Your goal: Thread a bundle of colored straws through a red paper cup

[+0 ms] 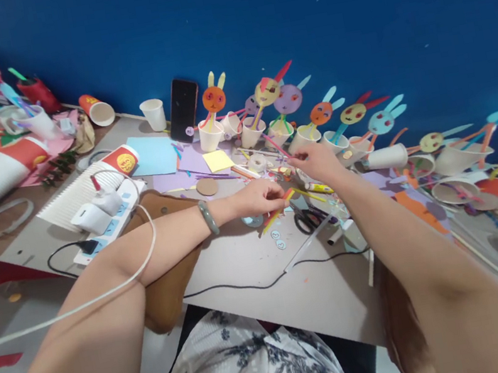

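My left hand, a bangle at its wrist, is closed in a pinch on a few narrow yellow and orange paper strips. To its right, my right hand reaches over the clutter, fingertips closed at the lower end of a pink paper strip. Scissors with dark handles lie below the hands. Close by are two small light-blue paper discs with drawn marks, a yellow marker and a roll of tape.
Paper cups holding rabbit-faced figures line the blue wall. A phone leans there beside a white cup. Left are stacked cups, a power strip and a white cable crossing my left arm. Coloured paper lies behind.
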Available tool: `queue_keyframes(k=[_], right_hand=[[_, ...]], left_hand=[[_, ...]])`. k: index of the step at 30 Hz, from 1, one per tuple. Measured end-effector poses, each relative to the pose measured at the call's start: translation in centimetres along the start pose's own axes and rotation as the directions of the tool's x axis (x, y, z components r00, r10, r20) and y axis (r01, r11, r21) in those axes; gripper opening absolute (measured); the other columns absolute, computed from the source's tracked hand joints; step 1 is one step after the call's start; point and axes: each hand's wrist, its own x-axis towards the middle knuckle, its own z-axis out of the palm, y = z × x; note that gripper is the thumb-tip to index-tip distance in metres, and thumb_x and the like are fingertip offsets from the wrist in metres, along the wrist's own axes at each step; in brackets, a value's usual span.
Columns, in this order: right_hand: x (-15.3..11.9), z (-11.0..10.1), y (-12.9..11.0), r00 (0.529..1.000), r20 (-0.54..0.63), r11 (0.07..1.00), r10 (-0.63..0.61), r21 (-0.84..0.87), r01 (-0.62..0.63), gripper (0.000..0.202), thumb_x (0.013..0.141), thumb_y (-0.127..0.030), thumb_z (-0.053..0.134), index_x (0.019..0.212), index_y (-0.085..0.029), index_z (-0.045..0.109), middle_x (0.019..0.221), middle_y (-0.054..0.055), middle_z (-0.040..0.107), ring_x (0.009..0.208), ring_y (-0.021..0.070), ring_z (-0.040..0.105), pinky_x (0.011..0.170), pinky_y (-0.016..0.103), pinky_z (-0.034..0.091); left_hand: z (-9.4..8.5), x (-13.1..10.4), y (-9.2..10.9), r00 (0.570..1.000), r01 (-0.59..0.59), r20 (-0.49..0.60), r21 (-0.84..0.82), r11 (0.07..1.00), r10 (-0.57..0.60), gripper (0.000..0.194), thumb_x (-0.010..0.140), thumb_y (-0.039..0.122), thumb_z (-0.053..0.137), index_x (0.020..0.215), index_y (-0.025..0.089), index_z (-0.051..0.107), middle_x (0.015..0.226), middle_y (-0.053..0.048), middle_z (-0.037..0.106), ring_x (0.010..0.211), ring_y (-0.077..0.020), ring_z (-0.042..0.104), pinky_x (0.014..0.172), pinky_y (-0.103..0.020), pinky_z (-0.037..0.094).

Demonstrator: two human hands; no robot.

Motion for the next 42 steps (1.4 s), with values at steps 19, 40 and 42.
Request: queue_keyframes(k=[19, 40, 42], right_hand=[[-10.5, 0.0, 0.1, 0.993, -0.097, 0.217, 0.061, 0.973, 0.081, 0.034, 0.081, -0.049, 0.073, 0.103, -0.023, 0.069, 0.086, 0.005, 0.078, 0.058, 0.0152, 0.063, 0.060, 0.033, 0.051], [-11.3, 3.5, -0.7, 0.996, 0.083, 0.334, -0.027, 0.940, -0.069, 0.049, 0.086, -0.067, 0.072, 0.075, -0.020, 0.069, 0.054, -0.003, 0.052, 0.047, 0.0102, 0.042, 0.046, 0.026, 0.029], [-11.5, 3.4, -1.0, 0.995, 0.093, 0.351, -0.045, 0.933, -0.072, 0.050, 0.086, -0.068, 0.070, 0.071, -0.021, 0.065, 0.051, -0.004, 0.050, 0.046, 0.0104, 0.040, 0.045, 0.026, 0.027]], left_hand=[[-0.2, -0.4, 0.2, 0.976, 0.158, -0.088, -0.353, 0.922, -0.201, 0.030, 0.090, 0.035, 0.072, 0.073, 0.012, 0.064, 0.062, 0.002, 0.061, 0.055, -0.0062, 0.056, 0.055, -0.019, 0.046], [0.7, -0.8, 1.7, 0.964, 0.201, -0.079, -0.401, 0.894, -0.252, 0.021, 0.089, 0.031, 0.075, 0.081, 0.012, 0.067, 0.067, 0.003, 0.063, 0.055, -0.0057, 0.056, 0.054, -0.019, 0.044], [0.8, -0.8, 1.6, 0.962, 0.219, -0.065, -0.394, 0.893, -0.265, 0.024, 0.087, 0.032, 0.077, 0.079, 0.012, 0.067, 0.067, 0.003, 0.063, 0.056, -0.0059, 0.056, 0.055, -0.019, 0.045]])
